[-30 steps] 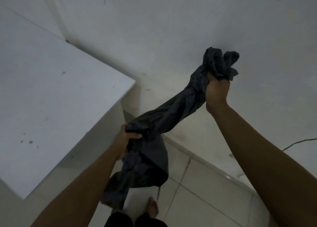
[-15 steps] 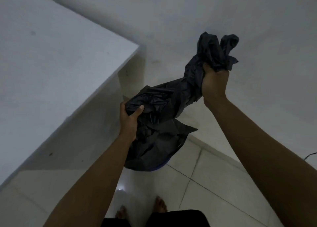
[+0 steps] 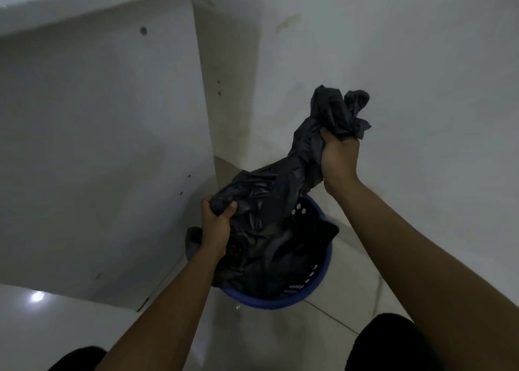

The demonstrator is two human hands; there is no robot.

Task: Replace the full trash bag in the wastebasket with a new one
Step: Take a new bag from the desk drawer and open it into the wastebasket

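**White corner, blue basket: you're feeding a black bag in**

A white painted wall is filling the upper right of the frame. A white board panel is taking the left, and glossy pale floor tiles are running along the bottom.

The blue wastebasket is sitting on the tiles at lower centre, near the panel. It is round plastic, with rows of small holes in its wall.

The black trash bag is hanging above it at centre frame, stretched between your hands as a twisted rope, with its lower folds spilling into the basket.

- **Right hand**, right of centre: it is fisting the upper end, fingers clamped round bunched film, with a crumpled tuft sticking out above the fist.
- **Left hand**, lower down: it is gripping the other bunch, thumb pressed over the plastic and fingers curled under it.

The bag is looking limp and empty, so this is probably the new liner going in. I cannot tell whether the dark plastic inside the basket is this bag's tail or a second bag.

To do the step well, you should be untwisting the rope first and finding the open mouth. Then push the closed end down to the bottom and fold the mouth over the rim all round.

The film is looking thin, slick and sharply creased. It will likely be sliding through a loose grip and tearing if you yank it against the rim, so go gently.
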